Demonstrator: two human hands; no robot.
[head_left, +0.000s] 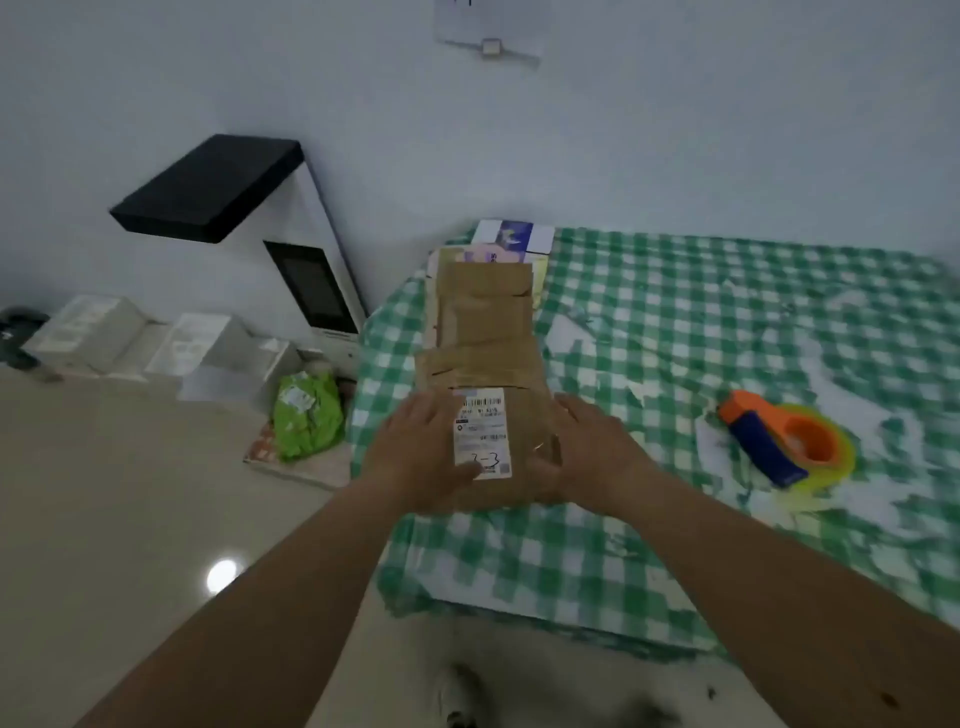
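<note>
Centrally, a brown parcel (524, 415) with one white label (483, 431) lies on the checked tablecloth (675, 322), close to the table's left edge and a little back from its near edge. The left hand (415, 457) rests on the parcel's left side, fingers fairly straight and spread, thumb on the label. The right hand (587, 447) lies against the parcel's right side, fingers likewise extended; neither hand curls round anything.

Behind the parcel, touching it, a row of taped brown parcels (480, 317) runs toward the wall. Blur hides their seams, so the count is uncertain. One white-and-blue box (511, 236) ends the row.

To the right, bare cloth separates the parcel from one tape dispenser (784, 447), well apart. Left of the table, on the floor (130, 493), lie one green bag (306, 415) and three pale boxes (88, 327).
</note>
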